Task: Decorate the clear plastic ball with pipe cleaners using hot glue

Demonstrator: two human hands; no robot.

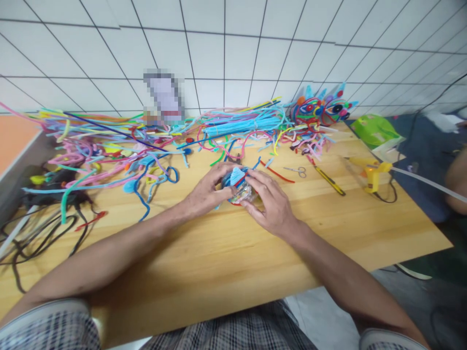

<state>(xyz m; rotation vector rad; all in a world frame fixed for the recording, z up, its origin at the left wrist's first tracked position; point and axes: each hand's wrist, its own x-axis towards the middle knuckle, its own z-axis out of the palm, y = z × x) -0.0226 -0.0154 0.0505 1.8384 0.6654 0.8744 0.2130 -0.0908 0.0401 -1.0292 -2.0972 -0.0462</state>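
Between my two hands, over the middle of the wooden table, is a small round craft piece (239,195) with blue and red pipe cleaners and a clear, shiny body. A light blue, ridged triangular piece (238,176) stands on its top. My left hand (215,187) is wrapped round its left side, with the thumb across the front. My right hand (270,197) presses on its right side with bent fingers. Much of the craft piece is covered by the fingers.
Pipe cleaners (248,121) lie heaped along the tiled wall. Small scissors (299,171), a yellow utility knife (330,181) and a yellow glue gun (372,175) lie to the right. Two decorated figures (321,108) stand at the back. Black cables (47,228) coil at left. Another person's arm (458,177) shows at right.
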